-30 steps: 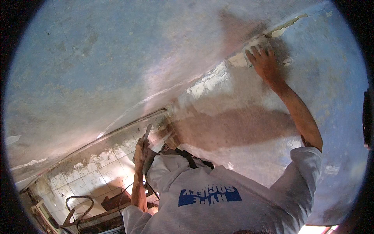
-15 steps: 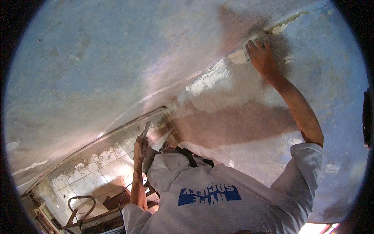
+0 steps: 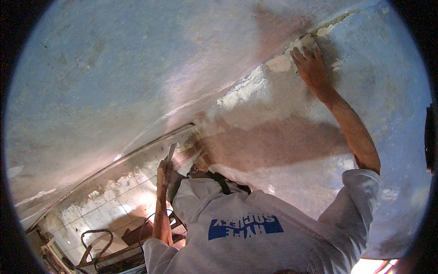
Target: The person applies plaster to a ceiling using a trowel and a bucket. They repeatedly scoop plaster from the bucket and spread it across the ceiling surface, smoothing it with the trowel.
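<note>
Raised at the upper right, my right hand [image 3: 315, 71] presses a pale flat piece [image 3: 309, 44] to the wall, close under a crack. Its fingers are somewhat spread over the piece, whose exact kind I cannot make out. Bare pale patches [image 3: 248, 89] show where paint has come off beside it. My left hand [image 3: 164, 171], lower and to the left, is closed round a putty knife [image 3: 171, 151]. The thin grey blade points up, apart from the wall, and the fingers hide its handle.
A blue, stained wall surface [image 3: 105, 68] fills the upper left. White dirty tiles [image 3: 107, 208] lie at the lower left, with a dark-framed piece of furniture [image 3: 121, 260] and a cable before them. A jagged crack [image 3: 340, 19] runs toward the upper right.
My right hand has shifted slightly right and down, and its fingers look more spread over the pale piece. The left hand with the putty knife has hardly moved.
</note>
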### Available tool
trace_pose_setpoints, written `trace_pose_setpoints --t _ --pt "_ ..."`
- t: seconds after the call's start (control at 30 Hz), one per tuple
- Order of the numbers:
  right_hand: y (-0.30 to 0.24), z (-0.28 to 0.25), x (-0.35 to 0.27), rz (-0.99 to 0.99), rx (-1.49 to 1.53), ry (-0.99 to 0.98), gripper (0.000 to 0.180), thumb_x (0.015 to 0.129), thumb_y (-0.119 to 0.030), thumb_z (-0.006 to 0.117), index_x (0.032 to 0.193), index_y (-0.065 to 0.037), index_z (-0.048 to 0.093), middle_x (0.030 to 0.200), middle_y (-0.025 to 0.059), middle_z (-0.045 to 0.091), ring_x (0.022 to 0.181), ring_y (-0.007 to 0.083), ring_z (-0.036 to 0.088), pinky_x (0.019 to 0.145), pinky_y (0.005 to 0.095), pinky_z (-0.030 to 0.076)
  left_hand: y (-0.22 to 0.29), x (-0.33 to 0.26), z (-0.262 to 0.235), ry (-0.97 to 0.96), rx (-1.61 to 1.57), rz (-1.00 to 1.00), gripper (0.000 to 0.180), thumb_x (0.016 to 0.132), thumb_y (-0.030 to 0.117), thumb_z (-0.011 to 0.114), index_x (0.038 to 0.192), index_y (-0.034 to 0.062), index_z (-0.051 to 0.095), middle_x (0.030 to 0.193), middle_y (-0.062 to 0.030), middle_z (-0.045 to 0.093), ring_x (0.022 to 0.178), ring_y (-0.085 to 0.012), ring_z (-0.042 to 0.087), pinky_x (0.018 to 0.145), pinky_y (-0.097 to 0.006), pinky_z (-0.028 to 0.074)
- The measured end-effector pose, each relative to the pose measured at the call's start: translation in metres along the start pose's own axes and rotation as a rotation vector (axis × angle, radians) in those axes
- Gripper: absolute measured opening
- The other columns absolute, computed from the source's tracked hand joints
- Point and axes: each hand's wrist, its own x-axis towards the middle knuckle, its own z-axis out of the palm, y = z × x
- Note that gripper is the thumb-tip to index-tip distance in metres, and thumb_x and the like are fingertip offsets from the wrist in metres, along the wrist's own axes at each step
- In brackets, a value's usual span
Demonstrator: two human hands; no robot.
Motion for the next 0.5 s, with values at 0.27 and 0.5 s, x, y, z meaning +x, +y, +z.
trace_pose_setpoints --t 0.27,0.5 --pt "-0.015 -0.024 -0.012 0.027 0.023 -0.218 0.049 0.081 -0.011 0.060 0.129 -0.004 0.052 0.130 0.0086 0.049 0.115 0.0251 0.049 0.093 0.0432 0.042 0.004 0.000 -0.008 -0.033 -0.316 -0.151 0.017 0.094 0.008 0.049 0.104 -0.0026 0.057 0.083 -0.0025 0.052 0.077 -0.0146 0.051 0.067 -0.028 0.042" --pt "-0.004 -0.047 -0.024 0.194 -0.076 -0.013 0.048 0.083 -0.015 0.058 0.130 -0.005 0.051 0.124 0.0078 0.053 0.112 0.0227 0.050 0.082 0.0373 0.045 0.021 0.007 -0.015 -0.017 -0.062 -0.020 0.032 0.091 0.002 0.049 0.122 -0.0049 0.054 0.082 -0.0064 0.053 0.073 -0.0180 0.055 0.068 -0.031 0.046"
